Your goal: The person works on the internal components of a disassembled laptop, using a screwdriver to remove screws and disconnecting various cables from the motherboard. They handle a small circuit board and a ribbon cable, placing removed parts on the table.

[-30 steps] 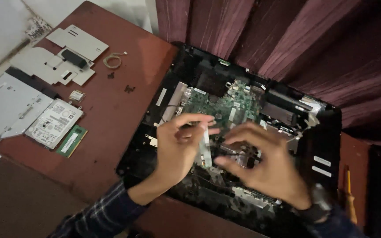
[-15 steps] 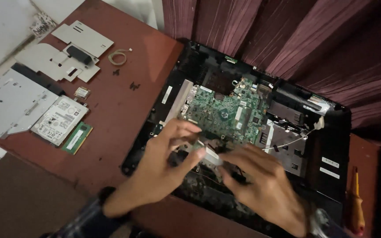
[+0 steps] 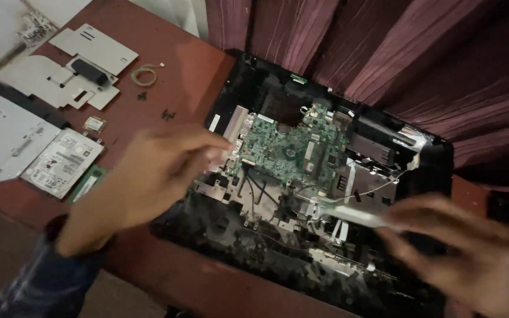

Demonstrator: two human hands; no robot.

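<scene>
— What sits in the opened laptop shell (image 3: 254,106)?
— A green circuit board (image 3: 290,147), toward its far edge.
— And the hands?
— Right hand (image 3: 460,253) pinches a pale flat strip (image 3: 349,213) above the near right corner; left hand (image 3: 148,174) hovers, blurred — grip unclear.

A makeshift home repair spot: an opened laptop chassis (image 3: 325,194) with its green circuit board (image 3: 290,147) bared lies on a reddish-brown worktop (image 3: 172,76), removed metal covers (image 3: 83,65) at its far-left corner, maroon curtains (image 3: 384,47) behind.

maroon curtain (image 3: 384,53) behind — reddish-brown table (image 3: 184,76) — dim light
</scene>
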